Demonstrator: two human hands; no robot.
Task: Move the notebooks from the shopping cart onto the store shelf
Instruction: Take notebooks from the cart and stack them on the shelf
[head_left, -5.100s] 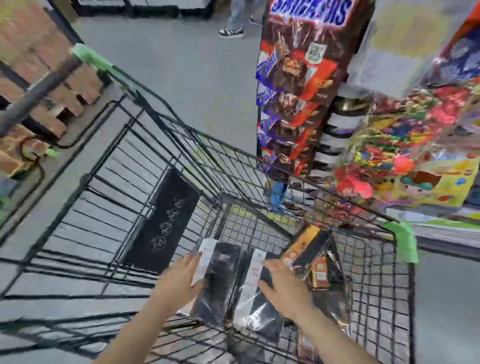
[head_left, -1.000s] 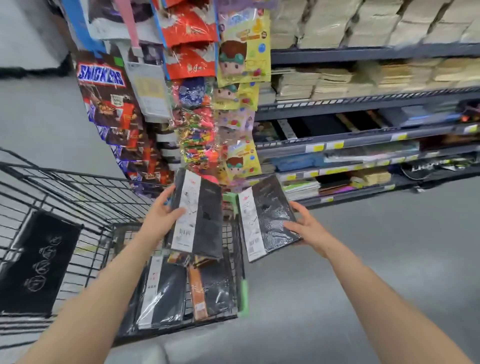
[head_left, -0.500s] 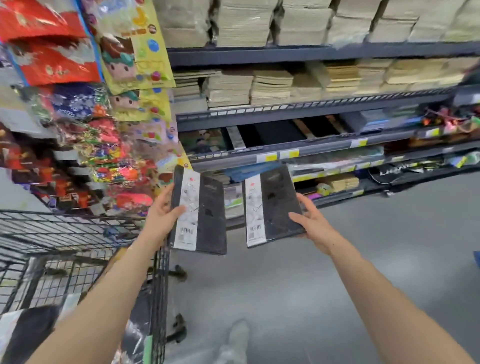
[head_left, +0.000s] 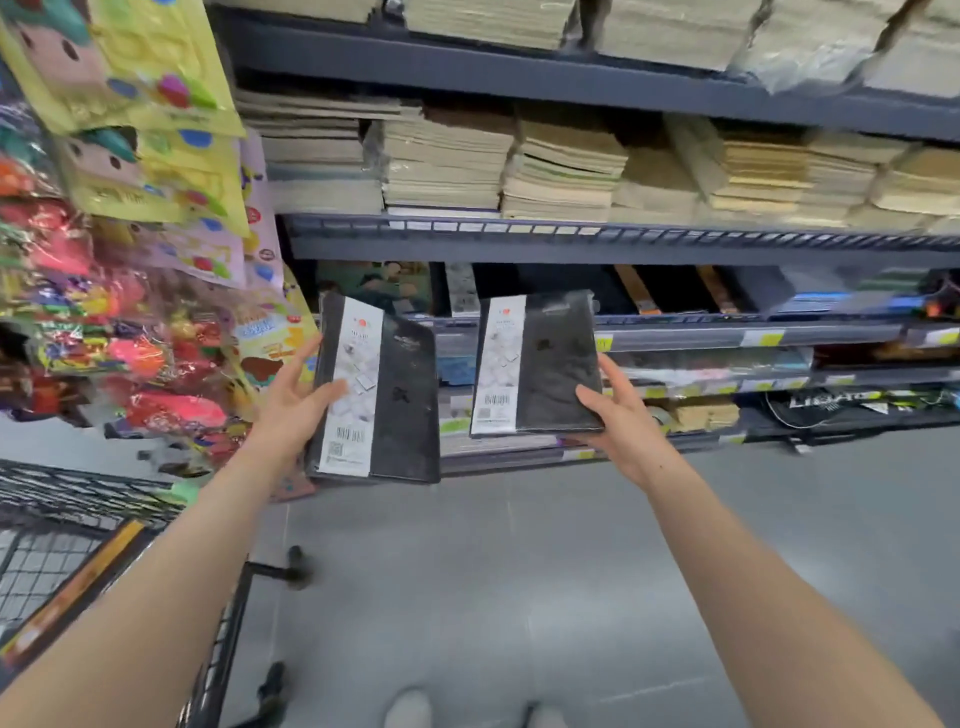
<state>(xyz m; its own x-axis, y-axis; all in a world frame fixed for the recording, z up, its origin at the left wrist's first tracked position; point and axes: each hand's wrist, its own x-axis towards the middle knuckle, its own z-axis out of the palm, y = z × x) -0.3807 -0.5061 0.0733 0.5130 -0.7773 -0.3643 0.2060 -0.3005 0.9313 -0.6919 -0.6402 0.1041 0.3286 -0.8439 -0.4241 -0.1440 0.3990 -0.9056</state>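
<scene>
While both arms reach forward from the bottom of the view, each hand carries one notebook toward the shelving. The left hand (head_left: 291, 400) grips the left edge of a black notebook (head_left: 382, 400), thumb lying across its white label band and fingers spread behind the cover. The right hand (head_left: 615, 415) holds a second black notebook (head_left: 540, 364) by its lower right corner, thumb on the front, fingers curled beneath. Both notebooks are held up in the air, just short of the store shelf (head_left: 623, 244), side by side and not touching each other.

Each notebook looks thin, flat and light, with a stiff cover sealed in glossy plastic wrap. That wrap is likely slippery, so a firm pinch along an edge or corner, thumb in front and fingers behind, seems the surest hold. They should slide flat onto a shelf without bending.

Beyond the hands, the dark metal shelving carries stacks of tan paper notebooks (head_left: 447, 161) above, and darker packaged stationery on the levels directly ahead. Yellow price tags (head_left: 761, 340) run along the shelf edges past the right hand. Left of the left hand hang bright toy and sweet packets (head_left: 130, 338). Below the left forearm sits the black wire shopping cart (head_left: 78, 545); how many notebooks are left in it cannot be made out from here. Grey floor lies beneath both arms.
</scene>
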